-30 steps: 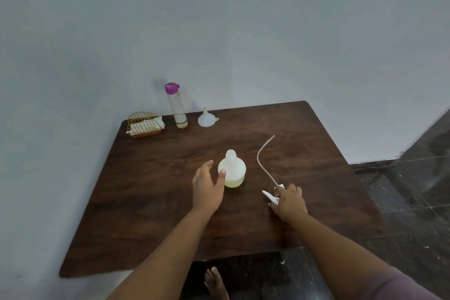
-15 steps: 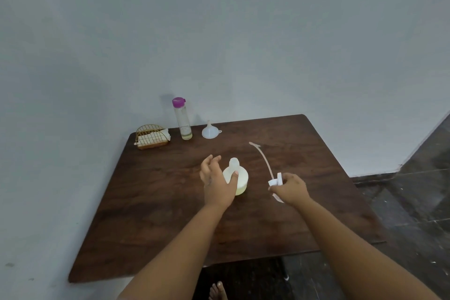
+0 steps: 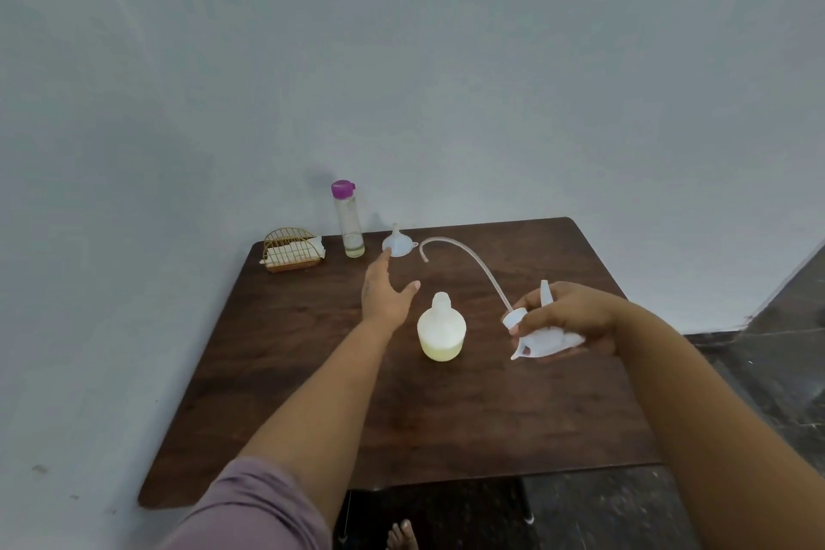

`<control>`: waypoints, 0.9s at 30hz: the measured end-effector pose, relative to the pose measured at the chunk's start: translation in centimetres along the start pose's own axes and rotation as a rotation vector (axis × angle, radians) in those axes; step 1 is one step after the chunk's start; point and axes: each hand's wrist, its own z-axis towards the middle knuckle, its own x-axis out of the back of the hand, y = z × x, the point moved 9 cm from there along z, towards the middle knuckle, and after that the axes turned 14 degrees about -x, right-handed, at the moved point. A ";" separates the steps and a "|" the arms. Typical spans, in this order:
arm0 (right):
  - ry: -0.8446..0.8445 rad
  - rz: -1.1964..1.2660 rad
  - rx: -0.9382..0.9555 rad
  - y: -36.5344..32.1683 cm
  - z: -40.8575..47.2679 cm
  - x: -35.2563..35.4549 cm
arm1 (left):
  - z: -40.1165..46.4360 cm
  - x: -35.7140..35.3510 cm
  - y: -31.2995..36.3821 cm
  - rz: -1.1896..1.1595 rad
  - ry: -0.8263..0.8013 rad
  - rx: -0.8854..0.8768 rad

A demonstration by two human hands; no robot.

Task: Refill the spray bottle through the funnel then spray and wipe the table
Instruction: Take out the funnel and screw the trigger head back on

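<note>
At frame centre: uncapped spray bottle (image 3: 441, 328) on table (image 3: 312, 371).
Left hand (image 3: 386, 295): fingers spread, reaching toward funnel (image 3: 398, 242).
Right hand (image 3: 567, 313): clenched around sprayer head (image 3: 547, 337).

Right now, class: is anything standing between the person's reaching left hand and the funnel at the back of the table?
Nothing visible does. The left hand is open, its fingers just short of the funnel. The spray bottle stands nearer the person, off that line, and the tall bottle stands left of the funnel.
</note>
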 end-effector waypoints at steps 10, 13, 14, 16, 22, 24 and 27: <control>-0.092 0.010 -0.055 1.1 0.6 0.1 | 0.3 -4.9 0.4 -0.169 -0.157 0.036; -0.087 0.005 -0.043 1.2 0.6 0.0 | 0.2 -5.9 0.2 -0.140 -0.177 0.044; -0.079 0.004 -0.037 1.1 0.6 0.0 | 0.2 -6.1 0.2 -0.135 -0.179 0.039; -0.069 0.003 -0.035 1.1 0.6 0.1 | 0.1 -6.5 0.4 -0.106 -0.183 0.017; -0.071 0.006 -0.072 1.7 0.8 0.3 | 0.6 -6.8 1.3 0.131 -0.199 -0.095; -0.064 -0.005 -0.080 1.8 0.9 0.3 | 1.0 -6.9 1.2 0.197 -0.206 -0.110; -0.057 -0.003 -0.099 2.1 1.0 0.3 | 1.3 -7.3 0.8 0.313 -0.247 -0.115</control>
